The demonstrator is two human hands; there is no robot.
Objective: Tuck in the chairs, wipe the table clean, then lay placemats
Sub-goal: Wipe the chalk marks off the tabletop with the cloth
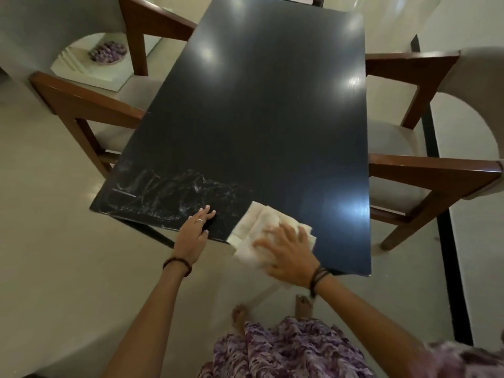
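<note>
**A:** How did the hands lie?

**B:** Both arms reached forward and down to the near end of the black table (261, 110). The left hand (195, 230) rested flat at the near edge, fingers straight and close together, tips on the tabletop, holding nothing. A ring sat on one finger and a dark band round the wrist.

**A:** And the right?

**B:** The right hand (286, 252) lay palm down on a pale folded cloth (261, 225), fingers spread wide, pressing it against the table's near edge. It was blurred. Part of the cloth hung past the edge. Dark bands circled that wrist too.

**A:** Any writing or labels?

**B:** None that I could read.

**A:** Where was the mess?

**B:** Whitish wet streaks (169, 192) covered the near left corner, just beyond the left fingertips and beside the cloth.

**A:** The chairs?

**B:** The left chair (90, 105) and the right chair (425, 170), wooden-armed with pale seats, stood at the long sides, their arm ends meeting the table's edges.
</note>
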